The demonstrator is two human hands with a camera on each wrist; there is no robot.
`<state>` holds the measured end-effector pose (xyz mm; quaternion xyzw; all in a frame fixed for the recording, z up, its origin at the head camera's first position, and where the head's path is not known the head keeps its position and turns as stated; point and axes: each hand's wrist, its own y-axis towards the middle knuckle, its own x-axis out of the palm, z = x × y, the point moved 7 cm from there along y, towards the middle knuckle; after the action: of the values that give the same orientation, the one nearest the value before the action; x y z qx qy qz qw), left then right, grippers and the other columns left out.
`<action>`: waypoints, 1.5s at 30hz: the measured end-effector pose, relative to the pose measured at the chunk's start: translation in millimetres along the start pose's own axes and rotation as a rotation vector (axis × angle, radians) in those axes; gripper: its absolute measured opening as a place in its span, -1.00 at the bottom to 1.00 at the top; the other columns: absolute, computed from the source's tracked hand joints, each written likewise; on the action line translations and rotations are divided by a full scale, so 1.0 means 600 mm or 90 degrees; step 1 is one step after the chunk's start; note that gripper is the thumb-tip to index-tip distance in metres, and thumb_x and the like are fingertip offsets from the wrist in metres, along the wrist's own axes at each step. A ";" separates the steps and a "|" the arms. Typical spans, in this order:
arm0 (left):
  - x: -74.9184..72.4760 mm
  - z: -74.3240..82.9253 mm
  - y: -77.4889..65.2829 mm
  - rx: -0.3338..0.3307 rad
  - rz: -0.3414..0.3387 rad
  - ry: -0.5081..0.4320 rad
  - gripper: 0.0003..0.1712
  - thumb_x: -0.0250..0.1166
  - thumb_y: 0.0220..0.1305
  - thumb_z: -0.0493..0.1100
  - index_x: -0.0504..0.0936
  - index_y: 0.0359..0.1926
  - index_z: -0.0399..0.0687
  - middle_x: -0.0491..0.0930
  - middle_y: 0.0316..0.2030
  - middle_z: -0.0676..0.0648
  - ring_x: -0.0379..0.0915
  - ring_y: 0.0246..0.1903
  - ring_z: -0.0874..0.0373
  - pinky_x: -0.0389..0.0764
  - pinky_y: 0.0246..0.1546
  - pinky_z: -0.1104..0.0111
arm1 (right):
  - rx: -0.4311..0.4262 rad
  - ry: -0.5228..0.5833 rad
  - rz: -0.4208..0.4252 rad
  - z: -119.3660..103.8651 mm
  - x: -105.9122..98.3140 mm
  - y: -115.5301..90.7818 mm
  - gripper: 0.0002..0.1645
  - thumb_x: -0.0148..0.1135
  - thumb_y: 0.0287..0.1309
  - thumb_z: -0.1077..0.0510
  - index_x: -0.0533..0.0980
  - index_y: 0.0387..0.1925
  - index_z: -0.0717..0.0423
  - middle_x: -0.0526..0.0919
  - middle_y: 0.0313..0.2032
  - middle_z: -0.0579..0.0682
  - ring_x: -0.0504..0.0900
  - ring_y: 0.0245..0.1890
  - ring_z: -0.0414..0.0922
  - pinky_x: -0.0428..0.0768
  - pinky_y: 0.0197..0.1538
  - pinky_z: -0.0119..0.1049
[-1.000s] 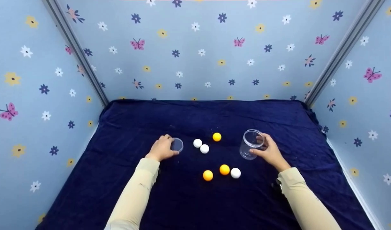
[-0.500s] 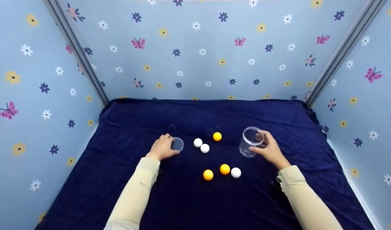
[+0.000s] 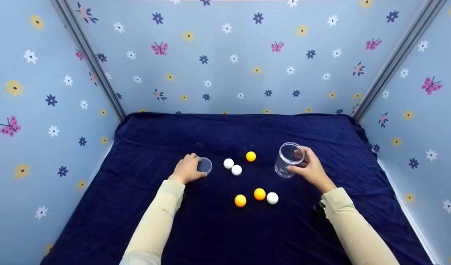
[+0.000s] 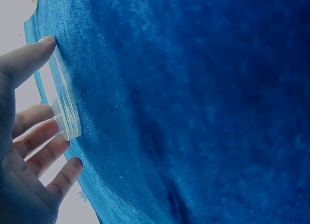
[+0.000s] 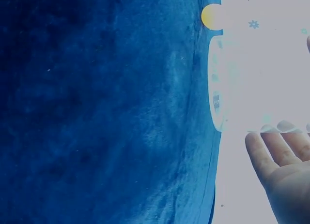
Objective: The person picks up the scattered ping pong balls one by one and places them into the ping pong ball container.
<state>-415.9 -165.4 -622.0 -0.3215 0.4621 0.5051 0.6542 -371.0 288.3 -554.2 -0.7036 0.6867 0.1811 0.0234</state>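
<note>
My left hand (image 3: 186, 170) pinches a round clear lid (image 3: 205, 166) by its edge, thumb on one side and fingers on the other. Seen from the left wrist, the lid (image 4: 70, 105) lies low over the cloth. On the other side my right hand (image 3: 313, 171) grips a clear plastic jar (image 3: 283, 165) around its side, its wide mouth up and uncovered. Nothing shows inside the jar. Between the hands lie several table tennis balls: white ones (image 3: 236, 170) beside an orange ball (image 3: 250, 156), and nearer, two orange balls (image 3: 259, 194) with a white ball (image 3: 272, 198).
A dark blue cloth (image 3: 196, 228) covers the table, with slight wrinkles. Pale blue walls (image 3: 225, 70) with flowers and butterflies close off the back and both sides. Grey metal posts (image 3: 96, 66) stand at the rear corners.
My right hand has moved the jar slightly up and away from me. The left hand keeps its hold on the lid, and the balls lie where they were.
</note>
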 end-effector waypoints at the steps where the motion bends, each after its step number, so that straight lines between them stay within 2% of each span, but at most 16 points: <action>1: 0.001 -0.001 0.002 0.001 0.001 0.003 -0.22 0.64 0.09 0.15 0.71 0.20 -0.27 0.65 0.07 -0.21 0.56 0.08 -0.21 0.61 0.08 -0.19 | -0.001 0.001 -0.001 -0.002 0.000 0.000 -0.06 0.60 -0.04 0.53 0.36 0.38 0.45 0.58 0.24 0.41 0.66 0.13 -0.28 0.65 0.04 -0.54; 3: 0.001 -0.001 0.003 0.002 0.006 0.012 -0.22 0.64 0.07 0.18 0.72 0.18 -0.24 0.65 0.05 -0.19 0.57 0.06 -0.18 0.60 0.04 -0.21 | -0.004 0.002 -0.002 -0.005 0.000 0.001 -0.06 0.60 -0.05 0.54 0.36 0.38 0.45 0.57 0.25 0.44 0.68 0.17 -0.17 0.65 0.05 -0.54; 5: -0.009 0.008 -0.003 -0.003 -0.002 0.003 -0.21 0.64 0.09 0.16 0.71 0.20 -0.27 0.65 0.07 -0.20 0.56 0.08 -0.20 0.59 0.07 -0.24 | -0.009 0.005 -0.002 -0.009 0.001 0.002 -0.04 0.60 -0.06 0.55 0.36 0.39 0.47 0.55 0.26 0.48 0.67 0.21 -0.04 0.65 0.05 -0.55; 9: -0.016 0.017 -0.011 -0.020 -0.024 -0.007 -0.22 0.61 0.16 0.08 0.66 0.26 -0.34 0.62 0.14 -0.28 0.53 0.16 -0.26 0.57 0.21 -0.19 | -0.023 -0.001 -0.006 -0.018 0.003 0.001 -0.06 0.60 -0.05 0.53 0.36 0.38 0.47 0.57 0.25 0.46 0.66 0.22 0.02 0.65 0.06 -0.55; 12: -0.019 0.020 -0.014 -0.025 -0.030 -0.004 -0.22 0.60 0.18 0.09 0.65 0.27 -0.34 0.62 0.15 -0.28 0.53 0.18 -0.26 0.57 0.23 -0.19 | -0.024 -0.003 -0.009 -0.024 0.005 0.000 -0.07 0.60 -0.05 0.53 0.37 0.38 0.46 0.59 0.25 0.43 0.65 0.22 0.05 0.65 0.05 -0.55; 18: -0.010 0.007 -0.006 -0.008 -0.002 0.002 -0.22 0.63 0.10 0.15 0.69 0.18 -0.31 0.63 0.07 -0.24 0.56 0.07 -0.23 0.59 0.10 -0.23 | -0.024 -0.009 -0.015 -0.031 0.007 -0.002 -0.05 0.61 -0.06 0.54 0.36 0.39 0.48 0.59 0.23 0.44 0.66 0.22 0.13 0.66 0.03 -0.54; 22: -0.004 0.000 -0.001 -0.012 -0.005 0.000 -0.20 0.64 0.09 0.20 0.70 0.17 -0.27 0.63 0.06 -0.22 0.55 0.05 -0.20 0.61 0.05 -0.18 | -0.036 -0.018 -0.021 -0.038 0.010 -0.004 -0.05 0.62 -0.06 0.52 0.36 0.38 0.49 0.61 0.22 0.42 0.69 0.18 0.05 0.66 0.03 -0.53; 23: -0.012 0.008 -0.005 -0.019 -0.015 -0.007 -0.21 0.64 0.09 0.17 0.69 0.19 -0.27 0.63 0.07 -0.22 0.55 0.06 -0.21 0.60 0.06 -0.20 | -0.038 -0.017 -0.022 -0.040 0.010 -0.005 -0.05 0.63 -0.06 0.52 0.37 0.37 0.48 0.62 0.21 0.42 0.69 0.17 0.02 0.66 0.03 -0.53; 27: -0.014 0.013 -0.007 -0.021 -0.023 -0.004 -0.21 0.63 0.11 0.12 0.67 0.21 -0.32 0.63 0.10 -0.26 0.55 0.10 -0.24 0.60 0.13 -0.21 | -0.046 -0.016 -0.025 -0.048 0.013 -0.008 -0.07 0.63 -0.07 0.52 0.39 0.35 0.45 0.63 0.20 0.42 0.71 0.13 -0.08 0.67 0.01 -0.52; 32: -0.018 0.021 -0.012 -0.034 -0.040 0.009 -0.20 0.61 0.17 0.12 0.65 0.26 -0.32 0.61 0.14 -0.26 0.53 0.15 -0.24 0.60 0.22 -0.16 | -0.057 -0.012 -0.030 -0.056 0.017 -0.012 -0.05 0.64 -0.12 0.54 0.39 0.34 0.46 0.64 0.19 0.44 0.72 0.10 -0.06 0.68 0.00 -0.51; 40: -0.016 0.018 -0.010 -0.042 -0.040 0.002 -0.20 0.60 0.19 0.11 0.64 0.29 -0.31 0.61 0.15 -0.25 0.53 0.15 -0.23 0.59 0.22 -0.15 | -0.084 0.006 -0.053 -0.066 0.032 -0.023 -0.05 0.62 -0.12 0.55 0.36 0.33 0.54 0.60 0.18 0.52 0.73 0.14 -0.01 0.69 0.03 -0.53; 45: -0.014 0.013 -0.006 -0.026 -0.023 -0.008 -0.20 0.62 0.12 0.10 0.67 0.25 -0.31 0.63 0.11 -0.24 0.55 0.12 -0.23 0.60 0.16 -0.19 | -0.093 0.024 -0.058 -0.069 0.036 -0.029 -0.04 0.62 -0.14 0.57 0.37 0.34 0.52 0.62 0.17 0.50 0.72 0.12 -0.12 0.69 0.06 -0.53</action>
<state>-410.8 -162.5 -611.7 -0.3401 0.4419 0.5045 0.6592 -345.2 256.9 -525.7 -0.7371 0.6394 0.2163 -0.0323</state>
